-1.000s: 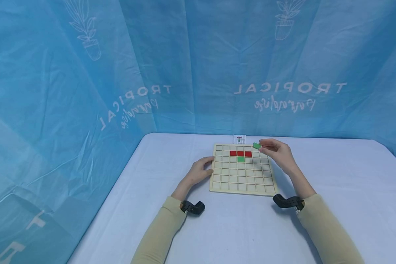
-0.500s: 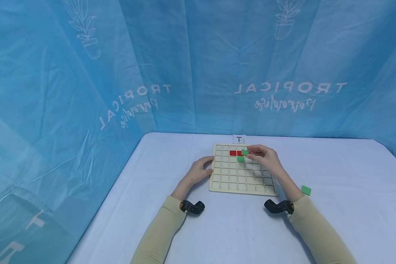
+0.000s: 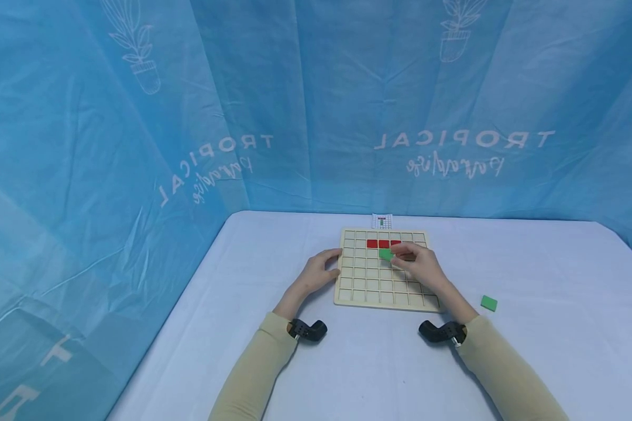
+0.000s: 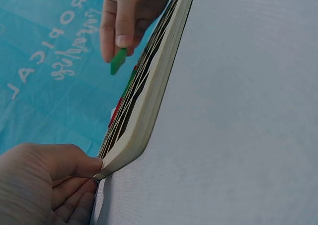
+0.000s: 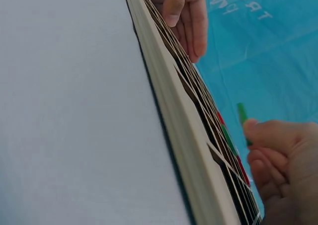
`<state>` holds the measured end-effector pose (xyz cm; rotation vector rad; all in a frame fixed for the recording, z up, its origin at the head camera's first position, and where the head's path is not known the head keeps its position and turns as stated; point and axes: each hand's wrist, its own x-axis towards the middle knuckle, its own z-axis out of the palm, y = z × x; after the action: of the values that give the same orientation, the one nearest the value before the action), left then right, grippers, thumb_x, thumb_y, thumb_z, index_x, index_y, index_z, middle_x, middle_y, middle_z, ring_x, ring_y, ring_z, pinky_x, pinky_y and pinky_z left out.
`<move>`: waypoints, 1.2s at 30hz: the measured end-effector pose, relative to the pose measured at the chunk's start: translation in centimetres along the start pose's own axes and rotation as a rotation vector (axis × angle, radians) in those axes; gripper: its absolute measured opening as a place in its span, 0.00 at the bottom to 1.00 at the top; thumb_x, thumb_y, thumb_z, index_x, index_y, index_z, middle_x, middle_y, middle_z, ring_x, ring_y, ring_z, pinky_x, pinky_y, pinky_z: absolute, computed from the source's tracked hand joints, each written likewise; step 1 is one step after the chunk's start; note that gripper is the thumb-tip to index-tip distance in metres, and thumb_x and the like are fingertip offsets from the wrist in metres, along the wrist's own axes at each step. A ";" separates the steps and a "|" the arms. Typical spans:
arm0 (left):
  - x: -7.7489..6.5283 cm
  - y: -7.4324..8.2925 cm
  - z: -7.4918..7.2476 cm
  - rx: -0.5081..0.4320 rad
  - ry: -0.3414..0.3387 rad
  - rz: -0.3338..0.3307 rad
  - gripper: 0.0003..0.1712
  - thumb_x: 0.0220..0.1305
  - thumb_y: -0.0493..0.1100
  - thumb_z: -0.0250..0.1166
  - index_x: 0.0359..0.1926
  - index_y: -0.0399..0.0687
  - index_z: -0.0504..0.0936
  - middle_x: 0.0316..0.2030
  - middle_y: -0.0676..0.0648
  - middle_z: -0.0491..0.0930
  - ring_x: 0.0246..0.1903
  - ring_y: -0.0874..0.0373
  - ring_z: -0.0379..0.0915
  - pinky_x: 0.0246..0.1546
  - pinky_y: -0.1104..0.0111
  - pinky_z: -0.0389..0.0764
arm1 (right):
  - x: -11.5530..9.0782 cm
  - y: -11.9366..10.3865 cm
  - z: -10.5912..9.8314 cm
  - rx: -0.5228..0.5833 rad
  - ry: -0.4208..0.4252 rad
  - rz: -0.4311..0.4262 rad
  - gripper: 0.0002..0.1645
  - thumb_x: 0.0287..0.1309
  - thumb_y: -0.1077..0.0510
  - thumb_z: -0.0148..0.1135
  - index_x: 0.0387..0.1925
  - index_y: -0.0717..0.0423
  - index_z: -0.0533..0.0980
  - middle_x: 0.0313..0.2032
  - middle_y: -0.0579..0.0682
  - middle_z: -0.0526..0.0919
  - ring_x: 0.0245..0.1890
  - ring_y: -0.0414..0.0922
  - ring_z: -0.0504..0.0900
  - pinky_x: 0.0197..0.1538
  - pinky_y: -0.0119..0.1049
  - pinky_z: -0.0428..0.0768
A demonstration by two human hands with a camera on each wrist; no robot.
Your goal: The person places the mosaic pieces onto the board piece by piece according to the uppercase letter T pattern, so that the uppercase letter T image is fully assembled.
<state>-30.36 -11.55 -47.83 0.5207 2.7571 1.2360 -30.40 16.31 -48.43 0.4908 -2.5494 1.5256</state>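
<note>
A square wooden grid board (image 3: 366, 285) lies on the table. Three red tiles (image 3: 384, 244) sit in a row near its far side; below the middle one is a green tile (image 5: 228, 138). My right hand (image 3: 420, 264) pinches another green tile (image 4: 118, 62) between thumb and fingers, raised above the grid and overlapping the placed green one in the head view. Against the board's left edge rests my left hand (image 3: 316, 273), its thumb and fingertips touching the rim with fingers fairly straight.
A loose green tile (image 3: 488, 303) lies on the white-covered table (image 3: 548, 280) near my right forearm. Behind the board is a small pattern card (image 3: 382, 221) showing a T shape. Blue printed cloth (image 3: 347, 105) hangs at the back and left.
My right hand has carried the pinched green tile left and nearer, from the board's far right corner to above the placed green tile. The left hand has stayed still.
</note>
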 end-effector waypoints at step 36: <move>-0.1 0.0 -0.1 -0.013 -0.007 0.010 0.31 0.62 0.35 0.59 0.66 0.40 0.65 0.65 0.43 0.65 0.65 0.52 0.58 0.65 0.64 0.61 | -1.1 -2.6 -3.8 0.068 0.009 -0.048 0.23 0.60 0.54 0.63 0.55 0.60 0.75 0.50 0.55 0.79 0.51 0.51 0.77 0.50 0.37 0.79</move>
<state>-30.32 -11.63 -47.75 0.5368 2.7417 1.2507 -28.66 18.68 -44.74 0.5473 -2.4678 1.5982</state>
